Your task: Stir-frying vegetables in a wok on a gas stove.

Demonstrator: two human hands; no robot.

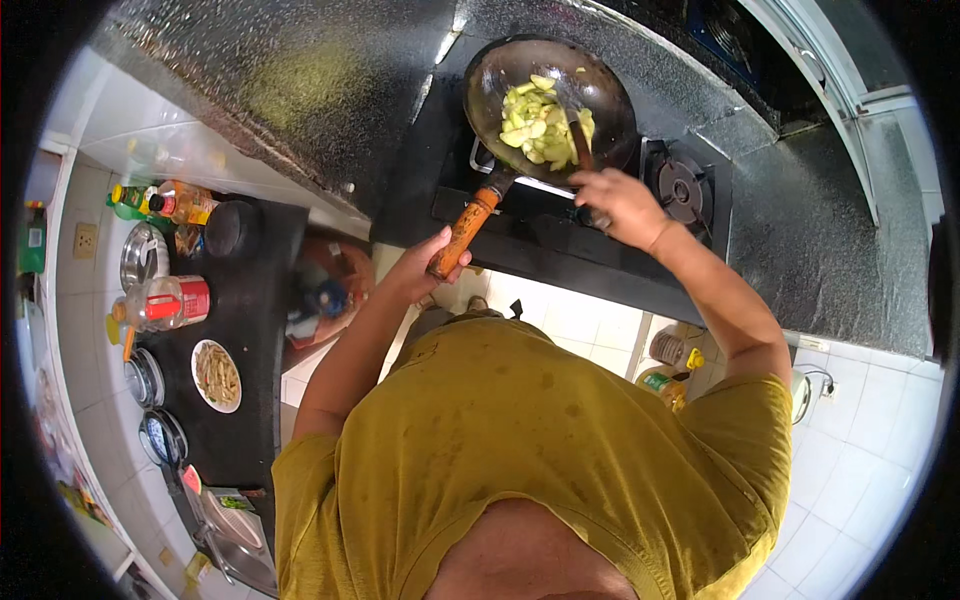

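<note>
A dark wok (pixel 487 82) rests over a burner of the black gas stove (pixel 525 247). Pale green vegetable slices (pixel 536 124) are heaped in its bowl. My left hand (pixel 426 262) is wrapped around the wok's wooden handle (pixel 465 232), close to its end. With my right hand (pixel 619 204) I grip a spatula (pixel 579 141) by its brown handle, above the wok's near right rim. The spatula's metal head is blurred and lies against the slices, so its edge is hard to make out.
To the right is a second burner (pixel 681 187). On the left, a black counter (pixel 259 390) carries a plate of cooked strips (pixel 217 376), a plastic bottle (pixel 169 304), a black round lid-like object (pixel 232 229) and a metal sink (pixel 247 559). An oil jug (pixel 664 386) stands low on the right.
</note>
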